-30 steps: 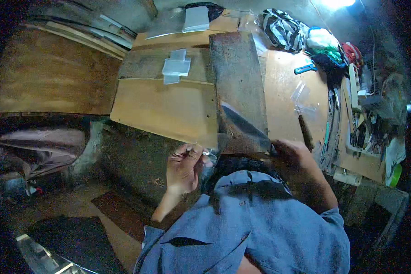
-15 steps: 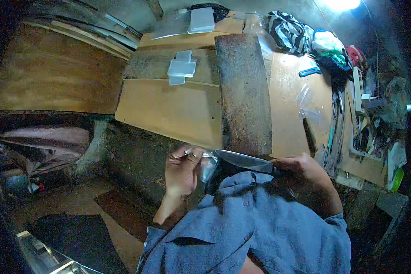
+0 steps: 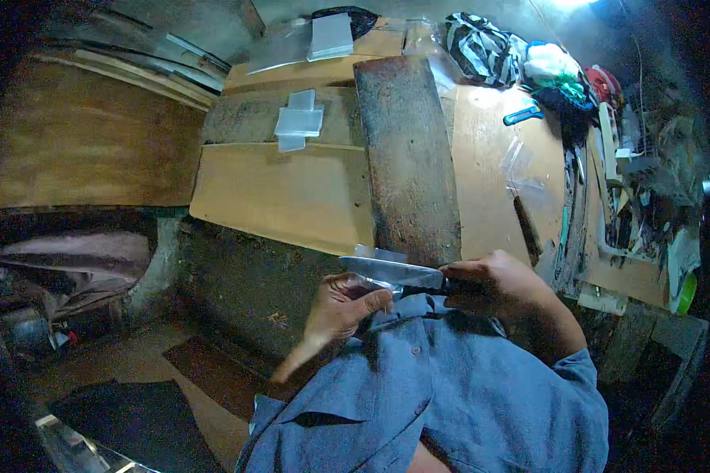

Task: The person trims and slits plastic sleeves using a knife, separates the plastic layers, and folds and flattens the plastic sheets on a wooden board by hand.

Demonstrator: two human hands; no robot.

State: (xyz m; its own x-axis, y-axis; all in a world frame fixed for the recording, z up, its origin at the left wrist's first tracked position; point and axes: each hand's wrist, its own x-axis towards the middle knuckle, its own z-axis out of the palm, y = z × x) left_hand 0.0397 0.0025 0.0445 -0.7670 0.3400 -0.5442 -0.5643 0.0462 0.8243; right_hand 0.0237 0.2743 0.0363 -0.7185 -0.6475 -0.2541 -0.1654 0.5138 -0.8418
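My right hand [image 3: 487, 276] is closed round the dark handle of a knife, close to my chest. Its broad, pale blade [image 3: 402, 273] points left, across the front end of the dark wooden board [image 3: 410, 158]. My left hand [image 3: 349, 306] pinches a clear plastic piece [image 3: 382, 254] with thumb and fingers. Part of the plastic shows above the blade, and more of it glints below. Blade and plastic overlap in the view; I cannot tell whether the edge touches it.
Stacked translucent pieces [image 3: 298, 122] lie on the table [image 3: 284, 189], with a white stack [image 3: 331, 36] farther back. On the right are a blue cutter [image 3: 522, 116], clear scraps [image 3: 521, 162] and a dark, narrow tool [image 3: 525, 229]. Bags [image 3: 485, 51] and clutter line the right side.
My left hand has moved right with the plastic, up to the blade, its thumb now pointing right. The knife has shifted slightly left. The view has turned a little.
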